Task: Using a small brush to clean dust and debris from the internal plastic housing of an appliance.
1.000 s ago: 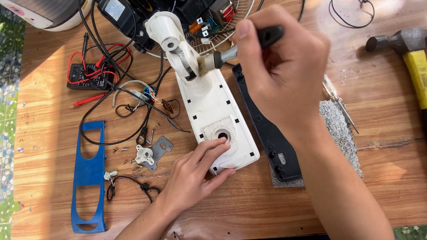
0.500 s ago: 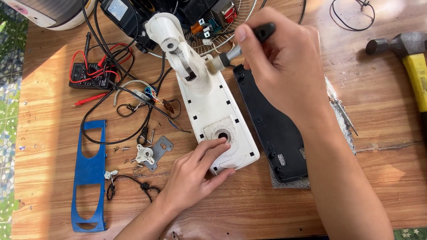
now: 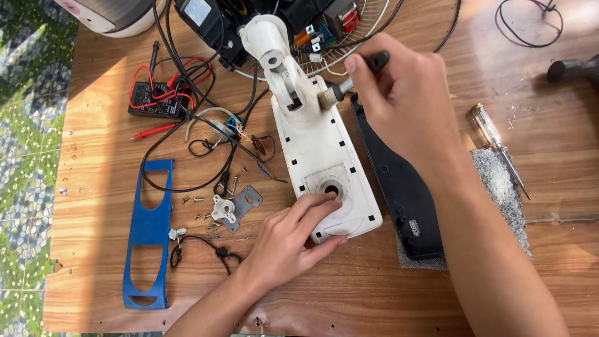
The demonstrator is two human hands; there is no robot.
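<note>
On the table: one brown wooden table (image 3: 387, 293) is seen from above, and one white plastic fan housing (image 3: 318, 150) is laid on its middle, with a round hole near the lower end.
Left hand: the left hand (image 3: 287, 243) is pressed flat on the lower end of the white housing; its fingers (image 3: 315, 206) are stretched out and only slightly spread, the tips beside the round hole, and nothing is grasped.
Right hand: the right hand (image 3: 405, 106) is closed around one small brush with a black handle and a metal ferrule (image 3: 349, 81); the bristles are put against the upper part of the housing, near its neck.
Right of the housing: one long black plastic cover (image 3: 399, 181) is laid just beside the housing, partly on one grey rough pad (image 3: 499, 187); one screwdriver with a clear handle (image 3: 493, 140) is placed across the pad's upper corner.
Left of the housing: one blue plastic frame with two long openings (image 3: 148, 234) is laid near the table edge; one grey metal bracket with a white knob (image 3: 240, 206) and several loose screws are seen between the frame and the housing.
Far side: one black multimeter with red and black leads (image 3: 153, 100) and one wire fan grille (image 3: 349, 43) are seen; the wires cannot be counted.
</note>
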